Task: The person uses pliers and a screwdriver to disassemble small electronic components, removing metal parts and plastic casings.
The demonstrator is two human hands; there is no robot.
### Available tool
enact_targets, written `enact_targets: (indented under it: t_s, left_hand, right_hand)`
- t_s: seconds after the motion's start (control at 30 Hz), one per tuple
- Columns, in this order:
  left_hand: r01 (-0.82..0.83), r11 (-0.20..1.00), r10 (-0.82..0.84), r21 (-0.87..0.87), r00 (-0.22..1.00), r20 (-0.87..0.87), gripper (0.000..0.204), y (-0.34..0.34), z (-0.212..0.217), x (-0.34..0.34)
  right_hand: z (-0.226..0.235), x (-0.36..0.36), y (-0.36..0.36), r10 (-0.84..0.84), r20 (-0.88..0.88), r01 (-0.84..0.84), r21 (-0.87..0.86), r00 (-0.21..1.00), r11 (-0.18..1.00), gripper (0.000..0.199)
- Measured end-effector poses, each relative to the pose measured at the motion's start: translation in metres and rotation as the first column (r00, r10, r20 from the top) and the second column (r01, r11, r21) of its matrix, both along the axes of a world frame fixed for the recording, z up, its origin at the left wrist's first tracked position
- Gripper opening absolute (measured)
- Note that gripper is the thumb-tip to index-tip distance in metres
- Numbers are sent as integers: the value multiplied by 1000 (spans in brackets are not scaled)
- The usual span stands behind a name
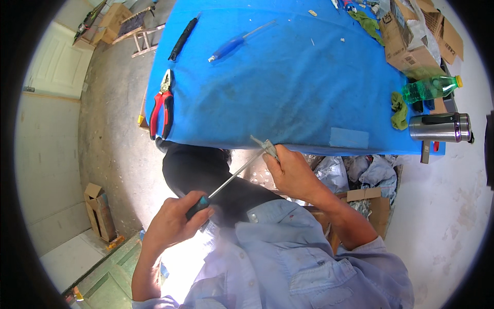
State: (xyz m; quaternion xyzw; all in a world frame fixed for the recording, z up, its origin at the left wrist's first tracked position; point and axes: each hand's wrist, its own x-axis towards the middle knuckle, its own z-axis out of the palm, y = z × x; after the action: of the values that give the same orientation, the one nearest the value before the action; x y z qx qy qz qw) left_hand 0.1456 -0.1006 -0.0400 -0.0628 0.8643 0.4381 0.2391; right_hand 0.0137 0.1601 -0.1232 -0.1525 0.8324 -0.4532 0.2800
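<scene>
In the head view, our left hand (175, 220) has its fingers wrapped around the dark teal handle of a screwdriver (232, 178), whose bare metal shaft slants up and to the right, away from those fingers and toward the other hand. Our right hand (292, 172) is grasping a small grey-white piece (269, 148) between its fingers, just off the near edge of the blue-covered tabletop (288, 98). The shaft's far end meets this piece; whether it goes into it, we cannot tell. Below the shaft, between the two sets of fingers, we see a leg in black trousers (198, 167). Left of the right fingers and farther away, red-and-black pliers (167, 103) lie near the tabletop's left edge, with a slim black tool (183, 39) beyond them. A blue-handled tool (229, 48) with a thin shaft lies well beyond the right fingers, slightly to their left. Well to the right of the right fingers, we find a steel flask (437, 127) on its side, and beyond it a green bottle (427, 89) with a yellow cap, also lying down.
</scene>
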Motion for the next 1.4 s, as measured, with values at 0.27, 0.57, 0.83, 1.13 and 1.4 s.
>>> enact_targets:
  t_s: [0.27,0.57,0.83,1.13,1.4]
  left_hand:
    - [-100,965,58,244,983,176,26,-13,-28,3]
    - [-368,787,110,495,873,475,34,-13,-53,3]
    - [-422,730,143,538,864,483,33,-2,-55,14]
    - [-184,976,186,121,982,-9,37,8,-17,28]
    - [-171,983,172,61,985,-7,38,11,-11,29]
  right_hand:
    - [5,-5,0,22,65,-21,-16,998,1000,31]
    - [2,-5,1,6,73,-3,-39,997,999,32]
    - [-3,-2,2,-3,92,5,-22,996,1000,35]
    - [-12,-1,3,-36,232,78,-175,972,981,31]
    - [-8,-1,3,-36,260,92,-207,965,974,26]
